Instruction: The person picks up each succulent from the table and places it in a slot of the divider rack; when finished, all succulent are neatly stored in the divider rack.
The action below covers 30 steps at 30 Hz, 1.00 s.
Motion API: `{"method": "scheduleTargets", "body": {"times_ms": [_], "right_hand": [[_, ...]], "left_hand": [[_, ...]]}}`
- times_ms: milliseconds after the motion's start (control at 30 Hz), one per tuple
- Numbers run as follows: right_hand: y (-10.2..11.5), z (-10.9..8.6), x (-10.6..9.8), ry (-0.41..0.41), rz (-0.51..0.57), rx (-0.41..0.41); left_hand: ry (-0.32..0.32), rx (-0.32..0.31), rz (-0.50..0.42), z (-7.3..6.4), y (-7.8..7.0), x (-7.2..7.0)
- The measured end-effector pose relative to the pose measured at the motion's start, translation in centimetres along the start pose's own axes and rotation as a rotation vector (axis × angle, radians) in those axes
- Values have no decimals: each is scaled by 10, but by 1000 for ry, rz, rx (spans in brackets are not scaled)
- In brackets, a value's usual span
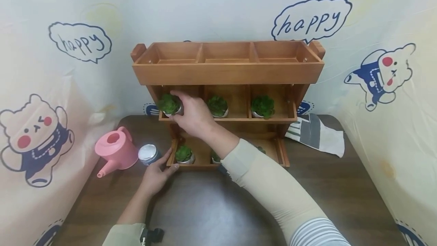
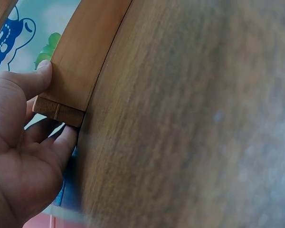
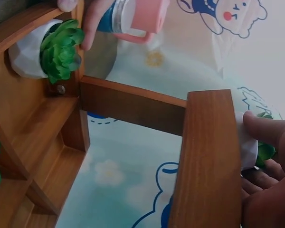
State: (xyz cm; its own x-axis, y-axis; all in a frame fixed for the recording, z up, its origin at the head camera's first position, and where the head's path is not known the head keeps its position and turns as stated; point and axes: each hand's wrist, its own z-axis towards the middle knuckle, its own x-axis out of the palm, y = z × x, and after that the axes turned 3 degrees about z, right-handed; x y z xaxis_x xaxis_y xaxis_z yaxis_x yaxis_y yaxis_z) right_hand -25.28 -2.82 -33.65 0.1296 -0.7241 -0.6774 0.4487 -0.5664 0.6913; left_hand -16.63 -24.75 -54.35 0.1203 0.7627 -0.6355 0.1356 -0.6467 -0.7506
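A three-tier wooden planter shelf [image 1: 228, 74] stands on the table. My right hand [image 1: 195, 115] grips a small potted succulent [image 1: 169, 104] by its white pot at the left compartment of the middle tier. In the right wrist view the same pot [image 3: 248, 142] is partly hidden behind a wooden board. My left hand [image 1: 155, 175] holds the bottom tier's front left corner; in the left wrist view the thumb [image 2: 43, 73] lies on the wood and the fingers go round its end. Beside that hand, a succulent [image 1: 184, 154] sits in the bottom tier's left compartment.
Two more succulents, one in the middle [image 1: 217, 106] and one at right [image 1: 262, 106], sit in the middle tier. My right forearm partly hides the bottom-tier plants. A pink watering can [image 1: 117, 149] and a blue-and-white can [image 1: 148, 153] stand left; gloves [image 1: 317, 134] lie right.
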Motion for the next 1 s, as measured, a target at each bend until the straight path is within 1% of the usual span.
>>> {"method": "scheduleTargets", "body": {"times_ms": [133,300,400,533,733,800,1000], "right_hand": [[-2,1,0,27,-52,5],[-1,2,-3,96,-125,9],[0,2,-4,132,-145,17],[0,-1,-5,142,-121,30],[-3,-11,-9,139,-86,14],[-5,-15,-11,131,-60,8],[-11,-28,-17,108,76,-3]], "left_hand": [[4,-3,-9,1,-1,2],[-7,0,-8,1,-2,2],[-10,5,-9,1,-2,1],[-3,0,-18,1,-1,0],[-2,-4,-10,1,-1,0],[-5,0,-6,1,-1,0],[-1,-3,-2,2,0,0]]}}
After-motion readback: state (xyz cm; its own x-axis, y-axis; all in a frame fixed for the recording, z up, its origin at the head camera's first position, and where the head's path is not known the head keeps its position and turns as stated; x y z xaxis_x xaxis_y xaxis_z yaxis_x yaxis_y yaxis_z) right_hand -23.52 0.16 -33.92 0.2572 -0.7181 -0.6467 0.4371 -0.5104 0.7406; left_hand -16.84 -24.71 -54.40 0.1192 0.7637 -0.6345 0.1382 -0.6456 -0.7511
